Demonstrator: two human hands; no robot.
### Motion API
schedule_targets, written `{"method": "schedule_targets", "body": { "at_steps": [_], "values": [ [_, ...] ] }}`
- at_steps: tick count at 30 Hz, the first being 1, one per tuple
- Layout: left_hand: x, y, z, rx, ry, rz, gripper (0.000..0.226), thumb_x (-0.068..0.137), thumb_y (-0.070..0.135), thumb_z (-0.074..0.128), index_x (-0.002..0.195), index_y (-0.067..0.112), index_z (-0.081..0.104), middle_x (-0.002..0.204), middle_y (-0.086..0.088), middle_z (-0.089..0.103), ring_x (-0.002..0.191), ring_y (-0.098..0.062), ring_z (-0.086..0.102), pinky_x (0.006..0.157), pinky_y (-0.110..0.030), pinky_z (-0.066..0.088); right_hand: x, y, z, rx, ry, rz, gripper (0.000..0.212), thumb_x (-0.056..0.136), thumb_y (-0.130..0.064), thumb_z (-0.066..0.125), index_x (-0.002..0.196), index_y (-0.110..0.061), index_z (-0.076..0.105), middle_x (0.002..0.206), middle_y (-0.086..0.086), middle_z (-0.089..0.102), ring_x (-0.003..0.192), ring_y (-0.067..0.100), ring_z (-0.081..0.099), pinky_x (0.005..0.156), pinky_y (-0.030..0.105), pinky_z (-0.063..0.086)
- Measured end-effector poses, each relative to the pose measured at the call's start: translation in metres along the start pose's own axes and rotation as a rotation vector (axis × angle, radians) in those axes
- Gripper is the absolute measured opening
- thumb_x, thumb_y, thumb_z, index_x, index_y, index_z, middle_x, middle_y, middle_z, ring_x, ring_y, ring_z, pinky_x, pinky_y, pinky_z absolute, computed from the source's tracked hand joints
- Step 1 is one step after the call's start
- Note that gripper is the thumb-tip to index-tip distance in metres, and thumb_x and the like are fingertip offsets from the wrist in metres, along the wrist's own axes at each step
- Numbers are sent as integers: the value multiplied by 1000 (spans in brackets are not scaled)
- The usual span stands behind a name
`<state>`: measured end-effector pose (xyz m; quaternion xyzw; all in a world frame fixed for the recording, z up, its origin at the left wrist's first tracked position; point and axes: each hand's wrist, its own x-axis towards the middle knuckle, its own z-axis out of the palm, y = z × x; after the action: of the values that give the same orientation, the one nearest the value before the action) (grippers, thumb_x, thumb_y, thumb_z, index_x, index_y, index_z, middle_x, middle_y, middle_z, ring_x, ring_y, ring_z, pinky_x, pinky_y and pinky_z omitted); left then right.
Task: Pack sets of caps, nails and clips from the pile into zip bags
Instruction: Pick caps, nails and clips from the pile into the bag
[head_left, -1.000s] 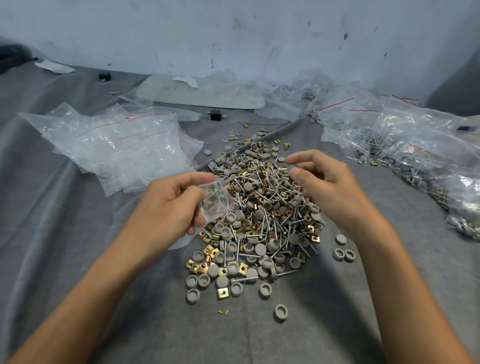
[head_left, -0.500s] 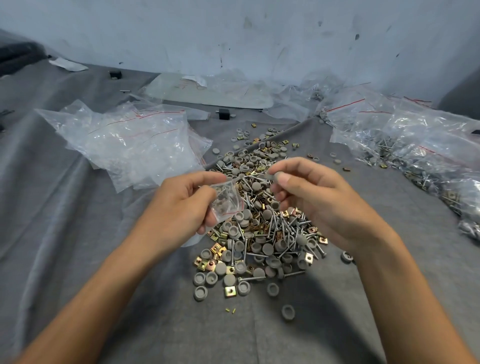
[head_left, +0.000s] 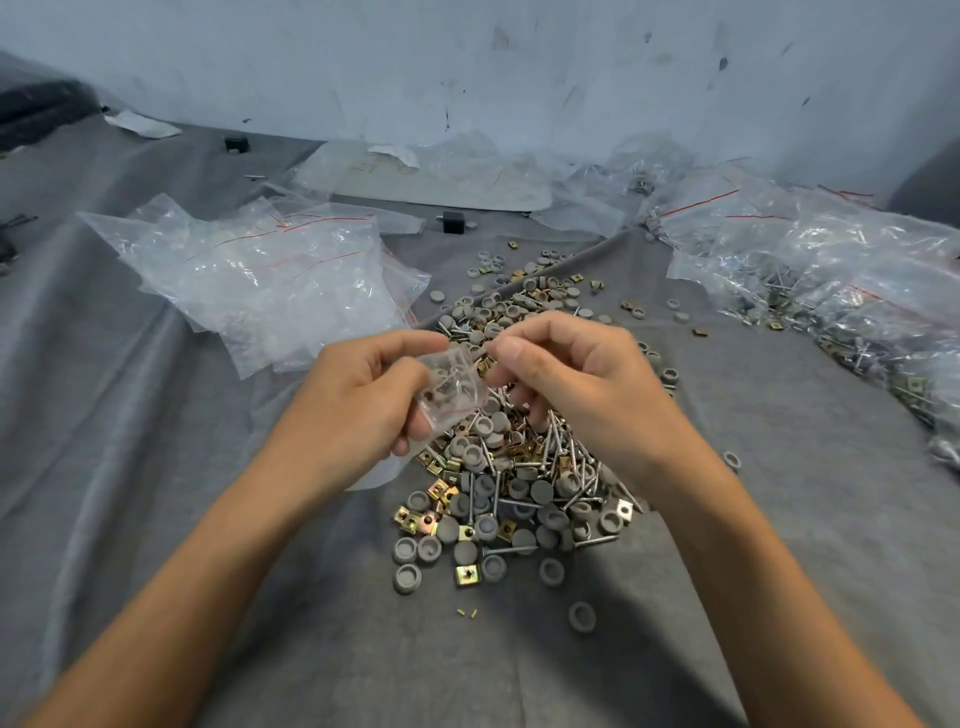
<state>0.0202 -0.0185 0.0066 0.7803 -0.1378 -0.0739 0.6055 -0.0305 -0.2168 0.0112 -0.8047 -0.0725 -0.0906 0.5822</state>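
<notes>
Brought across to the zip bag since half a second ago, the right hand is seen at its 3 o'clock, fingers curled; whether anything is pinched cannot be told. The bag is gripped by the left hand over the pile's 10 o'clock edge. Should the narrow mouth be missed, whatever is carried could be spilled back.

Head view, downward (close) over pile

A grey cloth carries the pile of caps, nails, clips — empty zip bags left, filled bags right.
</notes>
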Motion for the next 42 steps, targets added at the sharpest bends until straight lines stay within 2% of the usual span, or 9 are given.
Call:
{"method": "schedule_targets", "body": {
  "at_steps": [3, 6, 9, 12, 20, 29, 33, 37, 42],
  "values": [
    [3, -1, -6, -23, 44, -5, 34, 97, 6, 49, 109, 28, 72, 48, -4, 60, 38, -9, 48, 37, -17, 38, -5, 6, -6, -207, 40, 37, 6, 95, -26, 70, 100, -25, 74, 87, -8, 73, 77, 5, 66, 71, 34, 60],
    [4, -2, -7, -32, 64, 0, 35, 96, 6, 49, 109, 28, 72, 48, -4, 60, 38, -10, 48, 37, -18, 37, -9, 10, 11, -580, -207, 69, 25, 92, -36, 73, 117, -35, 70, 107, -18, 62, 95, 1, 60, 87, 29, 53],
    [4, -3, -6, -29, 52, 5, 35, 96, 6, 48, 108, 29, 72, 48, -4, 60, 38, -10, 48, 37, -18, 38, -9, 13, 31, -758, -383, 29, 41, 98, -28, 65, 139, -33, 61, 123, -5, 49, 116, 14, 49, 100, 33, 40],
    [3, -3, -7, -22, 45, 1, 35, 96, 7, 48, 108, 29, 72, 48, -4, 61, 38, -9, 49, 37, -18, 38, -9, 14, 36, -806, -390, 28, 38, 102, -23, 58, 140, -27, 60, 118, -2, 43, 114, 21, 48, 98, 37, 41],
    [2, -1, -5, -31, 34, -10, 35, 96, 5, 48, 102, 31, 71, 47, -4, 60, 37, -10, 48, 38, -16, 39, -15, 16, 23, -747, -296, 59, 11, 100, -26, 58, 108, -33, 59, 99, -13, 49, 91, 13, 52, 79, 33, 42],
    [0, 0, -6, 1, 7, -6, 36, 97, 6, 48, 103, 34, 70, 50, -4, 62, 40, -8, 51, 40, -15, 41, -17, 19, -4, -399, -7, 58, 10, 96, -24, 69, 96, -34, 67, 86, -10, 63, 77, 12, 63, 75, 37, 56],
    [-1, -2, -1, 62, -24, 10, 34, 97, 7, 49, 105, 31, 71, 51, -4, 64, 40, -7, 51, 42, -15, 42, -17, 11, 0, -86, 61, -4, 11, 97, -11, 68, 102, -20, 69, 85, -10, 65, 75, 16, 68, 76, 53, 59],
    [-1, -3, 3, 68, -34, 9, 34, 97, 5, 49, 105, 30, 71, 49, -5, 62, 39, -9, 51, 42, -18, 44, -16, 4, 15, 64, -37, -45, 32, 96, -7, 68, 123, -24, 64, 93, -3, 67, 75, 19, 66, 68, 31, 58],
    [0, -2, -4, 31, -2, -2, 35, 96, 6, 49, 106, 31, 71, 51, -4, 63, 40, -8, 51, 40, -15, 41, -18, 8, 6, -68, 60, 10, 35, 97, -14, 69, 128, -27, 61, 96, 0, 70, 78, 16, 68, 71, 32, 59]
  ]
}}
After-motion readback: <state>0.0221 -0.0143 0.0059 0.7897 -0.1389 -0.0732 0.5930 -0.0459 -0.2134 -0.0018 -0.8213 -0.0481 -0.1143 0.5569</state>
